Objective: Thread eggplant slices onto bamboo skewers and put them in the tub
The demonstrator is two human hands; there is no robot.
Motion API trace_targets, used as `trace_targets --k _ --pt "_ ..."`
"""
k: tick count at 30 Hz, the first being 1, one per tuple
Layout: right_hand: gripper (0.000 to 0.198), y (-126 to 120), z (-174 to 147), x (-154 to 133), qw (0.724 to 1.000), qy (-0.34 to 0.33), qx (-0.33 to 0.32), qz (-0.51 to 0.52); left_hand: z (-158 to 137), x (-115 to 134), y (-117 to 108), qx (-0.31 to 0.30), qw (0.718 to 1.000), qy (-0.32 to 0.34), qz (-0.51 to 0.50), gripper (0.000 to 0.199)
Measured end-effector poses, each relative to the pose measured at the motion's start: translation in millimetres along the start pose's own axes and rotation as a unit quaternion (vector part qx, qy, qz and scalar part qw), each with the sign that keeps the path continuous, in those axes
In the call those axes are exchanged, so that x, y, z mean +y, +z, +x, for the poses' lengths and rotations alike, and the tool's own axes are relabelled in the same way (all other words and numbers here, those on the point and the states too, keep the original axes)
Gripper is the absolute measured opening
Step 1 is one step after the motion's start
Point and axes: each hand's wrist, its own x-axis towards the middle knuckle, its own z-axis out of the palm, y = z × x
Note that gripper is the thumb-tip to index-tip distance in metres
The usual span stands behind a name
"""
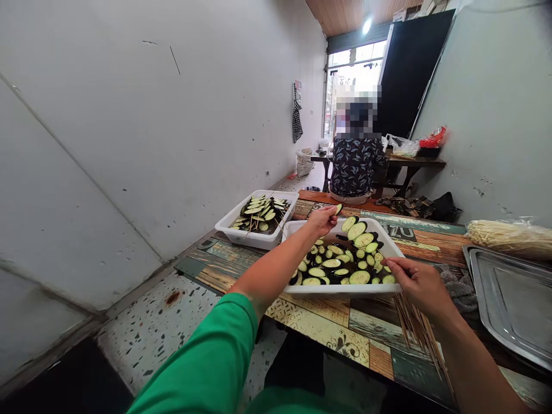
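My left hand [322, 221] is closed over the far side of a white tub [390, 241], pinching an eggplant slice [338, 209]. Closed at the tub's right rim, my right hand [414, 280] grips the end of a skewer that slants up to the left. Several eggplant slices are threaded on this skewer [357, 232], whose far tip I cannot make out. Loose eggplant slices [332, 263] lie in dark liquid below. Beneath my right hand, a bundle of bare wooden skewers [420, 328] rests on the table.
A second white tub [248, 240] with skewered slices stands to the left. Metal trays [517, 293], a grey cloth [457, 290] and a plastic-wrapped pale bundle [511, 236] lie right on the patterned table [310, 322]. A person [354, 164] sits ahead, facing away.
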Motion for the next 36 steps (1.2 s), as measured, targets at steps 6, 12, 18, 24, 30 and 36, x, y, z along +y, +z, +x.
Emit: trace_targets --k 6,12,18,24,30,36 --pt "0.032 -0.9 -0.6 -1.4 1.000 -0.009 0.001 -0.005 -0.3 -1.1 -0.8 0.010 1.000 0.021 0.014 0.007" --pt "0.033 0.9 0.2 1.0 1.000 -0.002 0.007 -0.019 1.6 -6.1 1.9 0.018 1.000 0.009 0.018 0.010" --pt "0.035 0.8 -0.3 1.1 1.000 -0.001 0.008 -0.010 -1.4 2.3 1.0 0.022 0.999 -0.015 -0.037 0.009" --pt "0.034 -0.4 -0.9 -0.1 1.000 -0.007 0.011 -0.013 -5.3 2.1 3.4 0.005 0.999 -0.023 -0.027 0.009" --pt "0.033 -0.9 -0.7 -0.8 1.000 -0.013 0.007 -0.019 -4.0 0.4 2.1 -0.003 1.000 -0.016 -0.024 0.009" --pt "0.033 -0.2 -0.8 -0.2 1.000 -0.016 0.001 -0.008 -0.6 -2.4 1.5 0.012 1.000 0.005 -0.008 0.008"
